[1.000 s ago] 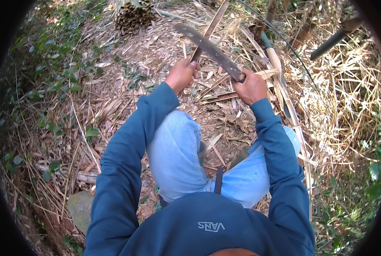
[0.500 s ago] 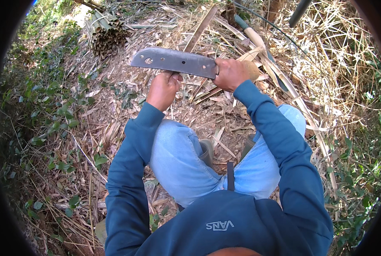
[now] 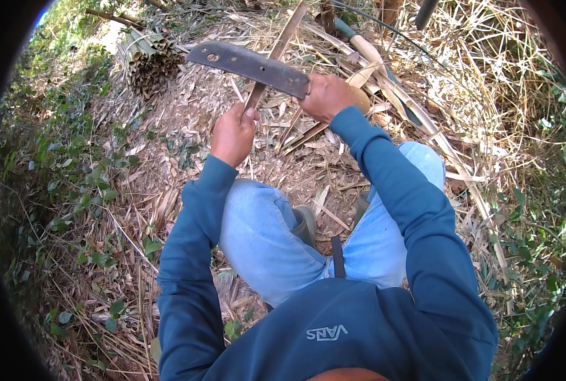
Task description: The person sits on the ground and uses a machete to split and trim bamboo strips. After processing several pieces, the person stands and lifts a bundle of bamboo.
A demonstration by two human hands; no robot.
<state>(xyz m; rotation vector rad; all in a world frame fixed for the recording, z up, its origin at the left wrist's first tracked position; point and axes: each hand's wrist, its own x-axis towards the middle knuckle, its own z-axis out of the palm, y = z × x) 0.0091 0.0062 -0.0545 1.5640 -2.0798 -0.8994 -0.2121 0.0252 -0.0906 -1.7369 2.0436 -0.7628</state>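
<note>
While crouched over the leaf-littered ground (image 3: 169, 146), keep right hand (image 3: 324, 96) wrapped around the broad machete (image 3: 248, 63) handle, blade raised level; left hand (image 3: 232, 134) clasping the thin bamboo strip (image 3: 276, 54), fingers below the edge.

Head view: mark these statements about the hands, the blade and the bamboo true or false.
1. The right hand grips the handle of a broad dark blade. True.
2. The left hand is empty. False: it holds a thin bamboo strip that runs up past the blade.
3. The blade lies flat on the ground. False: it is held up in the air, its tip toward the person's left.
4. A bundle of cut stalks lies on the ground at upper left. True.
5. The person wears a red top. False: the sleeves are blue.
</note>
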